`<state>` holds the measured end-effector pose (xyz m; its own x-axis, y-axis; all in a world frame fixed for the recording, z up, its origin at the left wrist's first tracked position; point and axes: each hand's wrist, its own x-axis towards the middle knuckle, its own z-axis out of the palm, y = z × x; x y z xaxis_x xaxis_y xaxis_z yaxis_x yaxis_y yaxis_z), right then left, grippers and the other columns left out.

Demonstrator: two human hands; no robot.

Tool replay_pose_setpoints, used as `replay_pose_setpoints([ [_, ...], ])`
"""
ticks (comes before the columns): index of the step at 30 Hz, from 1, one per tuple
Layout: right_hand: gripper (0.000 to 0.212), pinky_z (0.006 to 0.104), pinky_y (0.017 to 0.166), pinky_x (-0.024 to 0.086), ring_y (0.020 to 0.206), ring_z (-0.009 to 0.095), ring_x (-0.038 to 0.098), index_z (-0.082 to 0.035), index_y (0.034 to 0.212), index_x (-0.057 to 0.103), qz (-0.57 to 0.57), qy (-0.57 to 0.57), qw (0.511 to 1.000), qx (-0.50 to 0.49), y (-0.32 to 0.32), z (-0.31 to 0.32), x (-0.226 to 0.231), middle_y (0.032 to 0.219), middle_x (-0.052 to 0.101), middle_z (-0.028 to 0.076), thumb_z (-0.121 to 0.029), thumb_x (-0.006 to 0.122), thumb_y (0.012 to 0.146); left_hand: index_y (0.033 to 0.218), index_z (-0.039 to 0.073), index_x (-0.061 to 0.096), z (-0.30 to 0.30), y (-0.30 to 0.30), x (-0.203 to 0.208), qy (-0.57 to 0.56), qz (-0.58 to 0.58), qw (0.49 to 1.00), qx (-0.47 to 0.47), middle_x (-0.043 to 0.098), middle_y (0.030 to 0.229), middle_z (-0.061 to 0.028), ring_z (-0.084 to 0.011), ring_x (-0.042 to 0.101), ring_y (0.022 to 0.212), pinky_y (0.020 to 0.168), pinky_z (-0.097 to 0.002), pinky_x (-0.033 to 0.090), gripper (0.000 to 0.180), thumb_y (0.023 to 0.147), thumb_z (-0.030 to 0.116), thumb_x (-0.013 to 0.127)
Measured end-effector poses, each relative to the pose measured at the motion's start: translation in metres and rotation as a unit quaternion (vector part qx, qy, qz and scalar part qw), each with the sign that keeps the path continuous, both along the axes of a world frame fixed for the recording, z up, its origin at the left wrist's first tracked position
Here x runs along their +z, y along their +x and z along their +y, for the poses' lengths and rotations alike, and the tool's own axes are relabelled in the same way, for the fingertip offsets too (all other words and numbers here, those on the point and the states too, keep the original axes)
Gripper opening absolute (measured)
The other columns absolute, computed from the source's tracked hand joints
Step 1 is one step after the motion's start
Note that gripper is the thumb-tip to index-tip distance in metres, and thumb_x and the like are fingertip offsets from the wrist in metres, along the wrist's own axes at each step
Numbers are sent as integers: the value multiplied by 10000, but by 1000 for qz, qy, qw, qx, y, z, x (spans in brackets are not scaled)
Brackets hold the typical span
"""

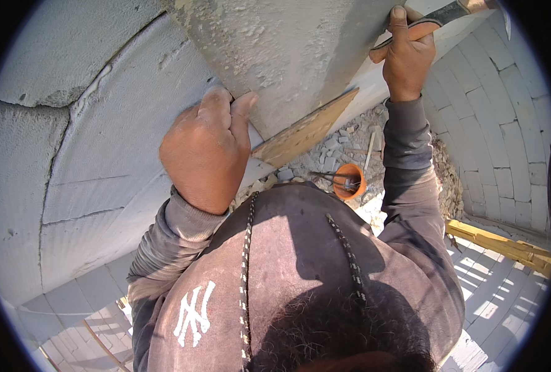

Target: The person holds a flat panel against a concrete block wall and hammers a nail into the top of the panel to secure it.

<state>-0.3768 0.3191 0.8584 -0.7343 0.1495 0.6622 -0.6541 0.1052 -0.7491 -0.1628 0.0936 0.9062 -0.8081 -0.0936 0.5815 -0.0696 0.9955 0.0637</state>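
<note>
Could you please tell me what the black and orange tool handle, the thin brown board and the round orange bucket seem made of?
The black and orange tool handle: probably matte rubber or plastic, judging by its two-colour grip. The thin brown board: likely bare wood, with grain-like streaks. The round orange bucket: seemingly plastic, from its even colour.

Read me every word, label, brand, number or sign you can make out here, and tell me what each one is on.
Sweatshirt, left chest: one white mark of interlocking letters, which I won't spell out.
Hammer in the right hand: any print on its handle is too small to read.
Orange bucket, wooden board and block wall: no lettering that I can see.
</note>
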Motion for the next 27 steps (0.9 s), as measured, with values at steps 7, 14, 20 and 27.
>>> replay_pose_setpoints([
  [7, 316, 292, 688, 463, 739, 147, 561, 48, 1011, 622, -7, -17, 999, -42, -4, -6, -30, 854, 621, 77, -263, 671, 987, 746, 71, 601, 0, 0, -16, 9, -25, 999, 28, 600, 573, -146, -334, 632, 521, 459, -393, 473, 313, 900, 311, 733],
  [14, 295, 346, 870, 483, 917, 226, 608, 55, 1013, 638, -34, -5, 997, -66, -8, -11, -45, 984, 664, 141, -238, 667, 988, 788, 62, 627, 2, 2, -32, 5, -36, 998, 46, 621, 587, -150, -343, 643, 533, 468, -410, 494, 314, 927, 337, 688],
  [20, 406, 371, 902, 469, 936, 264, 610, 3, 721, 456, 7, 37, 992, -123, -7, -2, -58, 1011, 658, 215, -218, 645, 1005, 785, 42, 652, 4, -16, -52, 61, -84, 994, 31, 641, 621, -186, -366, 659, 573, 514, -452, 519, 354, 953, 353, 637],
  [27, 351, 363, 942, 457, 1042, 269, 597, 35, 1171, 600, -35, 19, 997, -72, 24, -5, -31, 1089, 601, 147, -272, 632, 1004, 822, 53, 689, -6, 11, -20, 80, -137, 987, 17, 683, 688, -172, -337, 694, 654, 571, -433, 543, 360, 958, 377, 611],
])
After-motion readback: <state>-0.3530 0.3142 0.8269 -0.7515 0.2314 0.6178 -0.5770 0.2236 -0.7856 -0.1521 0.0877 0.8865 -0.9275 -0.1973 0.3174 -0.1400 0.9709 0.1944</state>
